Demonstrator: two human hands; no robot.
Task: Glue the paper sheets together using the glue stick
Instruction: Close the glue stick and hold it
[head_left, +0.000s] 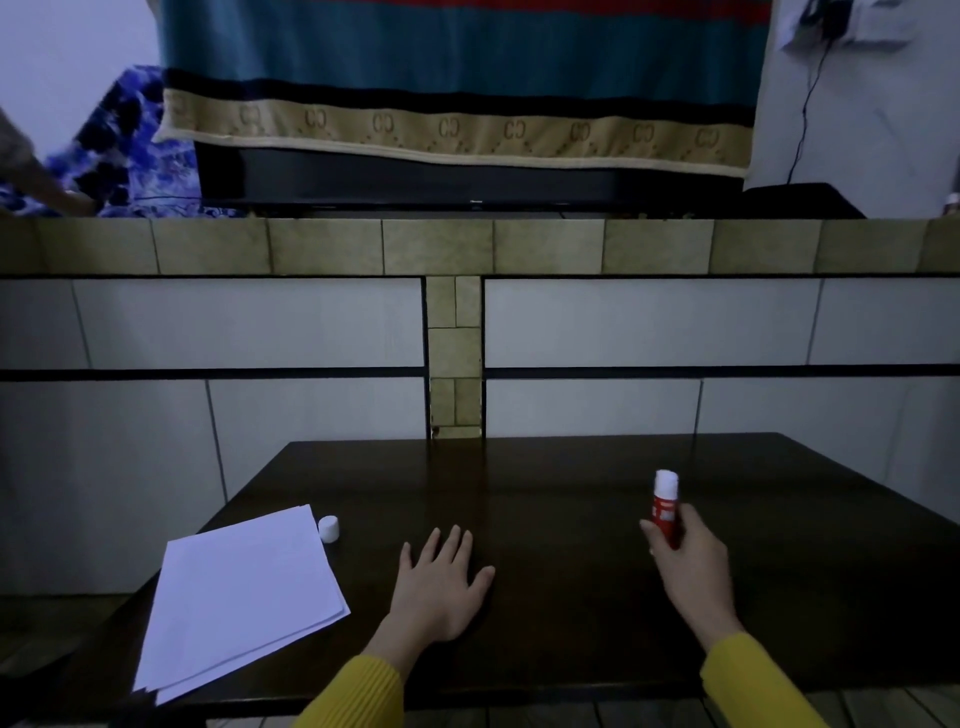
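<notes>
The left hand lay flat, palm down, fingers straight and slightly spread, its yellow sleeve reaching in from below. The right hand was raised, fingers curled round a glue stick held upright, white tip uppermost.

dim room, dark table before tiled wall.

We see a dark table of polished, glossy wood, matt white paper sheets, a smooth plastic glue stick and cap, ribbed knit sleeves, glazed wall tiles and a woven cloth hanging above.
</notes>
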